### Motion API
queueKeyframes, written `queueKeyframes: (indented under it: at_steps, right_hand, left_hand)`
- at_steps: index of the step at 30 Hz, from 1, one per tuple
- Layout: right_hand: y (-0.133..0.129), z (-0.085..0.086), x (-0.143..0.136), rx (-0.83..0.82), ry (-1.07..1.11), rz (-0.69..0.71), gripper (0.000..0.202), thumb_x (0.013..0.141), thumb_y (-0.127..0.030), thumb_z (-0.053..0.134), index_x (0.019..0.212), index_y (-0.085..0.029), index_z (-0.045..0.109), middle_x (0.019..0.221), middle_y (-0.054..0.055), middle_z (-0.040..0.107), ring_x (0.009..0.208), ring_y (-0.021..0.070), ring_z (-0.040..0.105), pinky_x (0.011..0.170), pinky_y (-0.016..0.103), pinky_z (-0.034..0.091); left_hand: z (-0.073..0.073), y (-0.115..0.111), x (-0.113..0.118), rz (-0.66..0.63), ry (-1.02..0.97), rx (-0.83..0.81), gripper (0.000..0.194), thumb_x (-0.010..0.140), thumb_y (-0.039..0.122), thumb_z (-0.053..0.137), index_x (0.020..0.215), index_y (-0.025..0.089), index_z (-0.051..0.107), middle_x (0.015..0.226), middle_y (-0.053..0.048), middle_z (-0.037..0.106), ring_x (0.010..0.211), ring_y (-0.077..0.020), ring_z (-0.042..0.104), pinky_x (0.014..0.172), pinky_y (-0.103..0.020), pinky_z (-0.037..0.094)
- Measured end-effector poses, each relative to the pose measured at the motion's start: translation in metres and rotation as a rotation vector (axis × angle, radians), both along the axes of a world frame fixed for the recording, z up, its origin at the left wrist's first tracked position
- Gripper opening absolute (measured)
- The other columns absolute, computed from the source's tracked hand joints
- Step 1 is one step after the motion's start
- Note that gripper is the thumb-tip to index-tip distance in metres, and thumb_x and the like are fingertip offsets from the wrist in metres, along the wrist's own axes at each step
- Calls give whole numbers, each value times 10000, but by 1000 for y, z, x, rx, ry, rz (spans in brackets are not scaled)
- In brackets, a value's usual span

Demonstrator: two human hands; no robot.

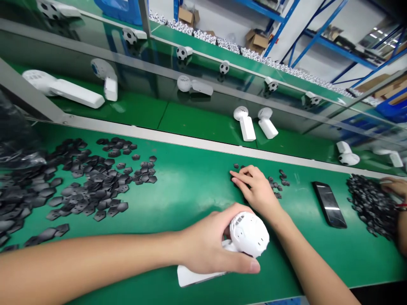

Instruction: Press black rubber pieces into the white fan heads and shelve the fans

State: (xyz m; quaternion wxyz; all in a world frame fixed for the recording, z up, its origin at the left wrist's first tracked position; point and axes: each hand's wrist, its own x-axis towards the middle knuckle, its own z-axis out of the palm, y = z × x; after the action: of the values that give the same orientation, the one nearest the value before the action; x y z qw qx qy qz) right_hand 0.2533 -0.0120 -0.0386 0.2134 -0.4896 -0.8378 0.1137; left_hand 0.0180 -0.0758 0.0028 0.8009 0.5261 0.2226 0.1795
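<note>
My left hand point(214, 243) is closed around a white ball-headed handheld device point(249, 234). Its round head, with slots and small holes, faces up, and part of its flat handle point(193, 276) shows below my palm. Further forward, my right hand point(256, 186) rests on the green table, thumb and fingertips together at a small black piece that they mostly cover. Beside that hand lie several loose black pieces point(280, 180). On the left spreads a large heap of black pentagonal pieces point(92, 186).
A black phone point(329, 204) lies to the right. Past it, a co-worker's hand point(394, 186) is at another black pile point(369, 205). Beyond the pale rail point(190, 141), white ball-headed devices point(246, 123) lie on a green belt point(197, 118). A dark plastic bag point(17, 135) stands at left.
</note>
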Motion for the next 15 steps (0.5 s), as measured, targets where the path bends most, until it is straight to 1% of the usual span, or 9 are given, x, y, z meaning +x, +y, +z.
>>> queueKeyframes:
  at_steps: [2,6,8,12,15]
  right_hand:
    - [0,1,0,28,-22,-15,284,1051,-281,629,1293,-222,767,1065,85,669,989,241,613,898,444,506]
    - [0,10,5,32,113,-83,221,1067,-261,601,1186,-215,781,1045,62,694,1014,209,654,903,399,518]
    - [-1,12,7,29,121,-93,217,1061,-273,614,1179,-211,785,1046,66,691,1011,206,654,912,391,526]
    - [0,8,2,11,15,-32,239,1011,-350,700,1166,-199,800,1061,83,692,998,240,631,923,430,524]
    - [3,3,-4,-5,12,-41,221,1012,-336,695,1131,-179,795,1031,85,692,982,240,632,918,427,527]
  left_hand:
    - [-1,-2,1,6,6,7,687,761,354,905,1323,219,533,1038,1,645,865,-127,556,728,-236,460]
    - [-4,-4,1,23,20,-4,682,765,369,902,1320,216,537,1016,3,636,846,-128,545,707,-241,450]
    - [-5,-4,1,19,10,-36,682,766,355,904,1318,212,530,1004,5,626,839,-127,543,702,-242,451]
    - [-7,-4,2,24,-23,-92,635,804,371,887,1294,201,521,999,2,614,835,-118,531,702,-238,451]
    - [-7,-3,2,40,-40,-115,611,816,330,885,1283,196,516,1010,6,602,841,-104,525,724,-231,454]
